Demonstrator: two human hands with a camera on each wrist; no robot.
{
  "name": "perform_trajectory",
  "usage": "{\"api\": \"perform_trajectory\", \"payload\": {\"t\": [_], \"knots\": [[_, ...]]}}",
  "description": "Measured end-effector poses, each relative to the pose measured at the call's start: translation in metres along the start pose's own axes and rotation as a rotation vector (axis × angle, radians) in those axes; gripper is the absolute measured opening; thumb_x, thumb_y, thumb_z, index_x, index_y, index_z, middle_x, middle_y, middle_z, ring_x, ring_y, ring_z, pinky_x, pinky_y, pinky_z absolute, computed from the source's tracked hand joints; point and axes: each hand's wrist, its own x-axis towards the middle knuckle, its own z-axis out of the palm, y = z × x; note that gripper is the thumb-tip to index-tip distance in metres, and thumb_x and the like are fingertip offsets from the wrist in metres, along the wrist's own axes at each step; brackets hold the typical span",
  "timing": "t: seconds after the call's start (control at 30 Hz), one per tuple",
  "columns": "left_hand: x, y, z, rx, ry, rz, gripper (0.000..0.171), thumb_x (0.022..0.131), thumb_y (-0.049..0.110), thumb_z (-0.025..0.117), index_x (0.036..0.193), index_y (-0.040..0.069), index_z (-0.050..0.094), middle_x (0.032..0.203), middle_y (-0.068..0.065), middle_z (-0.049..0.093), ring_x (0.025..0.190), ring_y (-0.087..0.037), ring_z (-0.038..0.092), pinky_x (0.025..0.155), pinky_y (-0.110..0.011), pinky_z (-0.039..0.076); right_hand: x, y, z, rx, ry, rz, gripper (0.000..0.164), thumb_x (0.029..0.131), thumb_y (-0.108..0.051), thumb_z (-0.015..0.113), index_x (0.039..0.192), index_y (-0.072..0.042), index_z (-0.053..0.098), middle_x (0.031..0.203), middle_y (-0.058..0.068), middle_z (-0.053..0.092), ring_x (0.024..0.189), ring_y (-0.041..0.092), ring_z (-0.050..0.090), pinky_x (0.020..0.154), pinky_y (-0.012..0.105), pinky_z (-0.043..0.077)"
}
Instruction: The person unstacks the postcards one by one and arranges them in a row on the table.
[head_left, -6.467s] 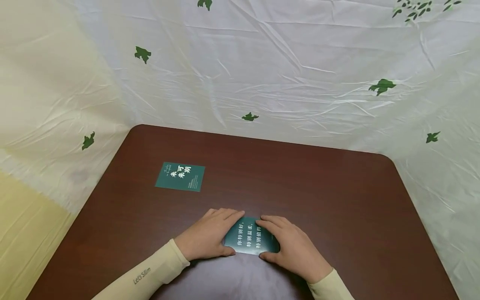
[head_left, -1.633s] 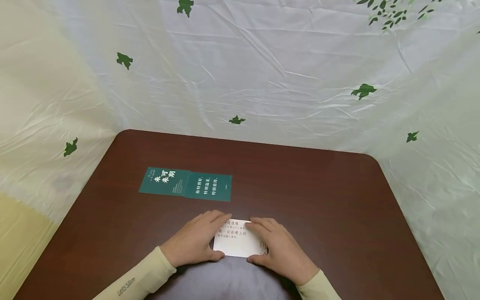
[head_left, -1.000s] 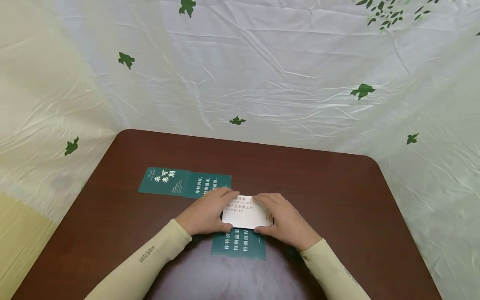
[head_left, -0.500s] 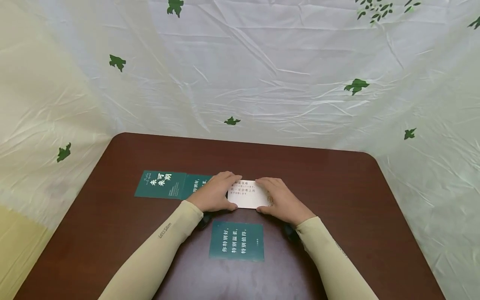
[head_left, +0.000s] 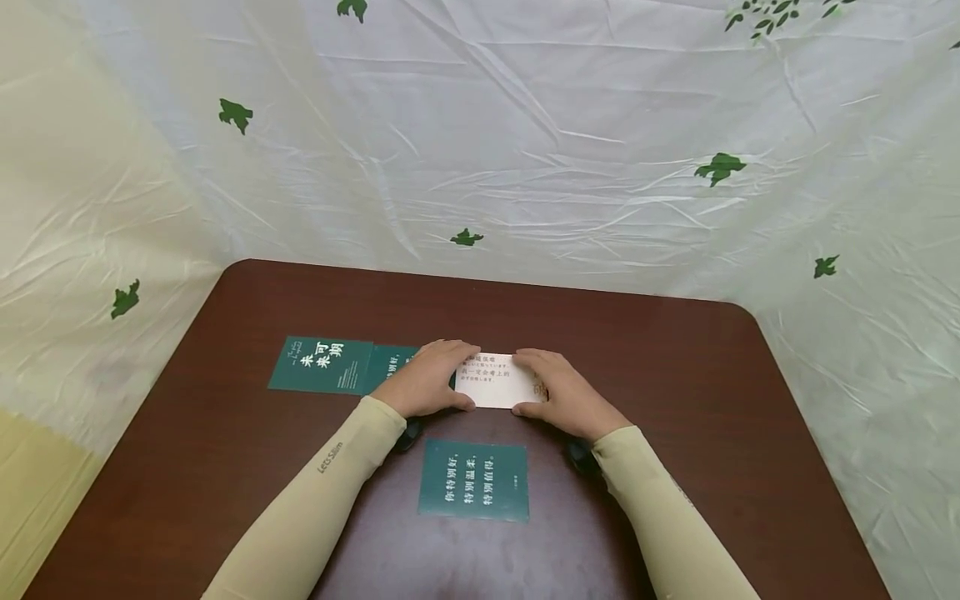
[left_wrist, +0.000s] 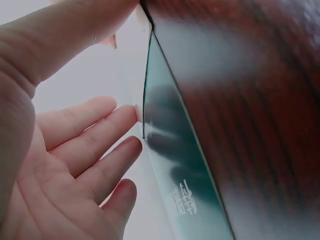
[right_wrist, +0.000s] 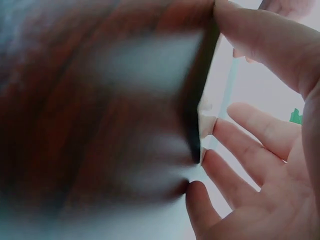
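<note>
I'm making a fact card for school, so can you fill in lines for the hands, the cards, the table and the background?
Left hand: holds one end of the white card
White card: between both hands
Right hand: holds the other end
Left green card: farther left
Middle green card: beside it, partly hidden by the left hand
Near green card: between the forearms
Table: brown
Background: pale cloth, green shapes

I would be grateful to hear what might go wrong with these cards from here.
The left hand partly covers the row's second teal card, so it might nudge that card out of line. The white card, held at its ends by that hand and the right hand, might end up overlapping its neighbour. The near teal card lies between the sleeves; either might brush it.
</note>
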Motion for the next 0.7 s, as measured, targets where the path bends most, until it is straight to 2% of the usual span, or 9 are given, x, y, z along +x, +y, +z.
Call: {"api": "perform_trajectory", "payload": {"t": [0.33, 0.7], "knots": [[0.0024, -0.0001, 0.0036, -0.007, 0.014, 0.010, 0.086, 0.089, 0.036, 0.091, 0.161, 0.012, 0.051, 0.162, -0.007, 0.057, 0.158, -0.031, 0.045, 0.136, -0.047, 0.023, -0.0037, 0.0070, 0.0018, 0.009, 0.030, 0.004, 0.079, 0.091, -0.029, 0.089, 0.159, -0.011, 0.053, 0.169, 0.009, 0.047, 0.158, 0.036, 0.040, 0.125, 0.055, 0.041], [-0.0010, -0.0057, 0.0030, -0.014, 0.026, -0.054, 0.092, 0.087, 0.040, 0.092, 0.165, 0.018, 0.047, 0.168, -0.008, 0.050, 0.163, -0.033, 0.036, 0.136, -0.050, 0.023, -0.0012, 0.0052, 0.0033, 0.018, 0.025, -0.001, 0.082, 0.090, -0.030, 0.090, 0.159, -0.010, 0.052, 0.171, 0.010, 0.045, 0.159, 0.037, 0.039, 0.126, 0.057, 0.039]]}}
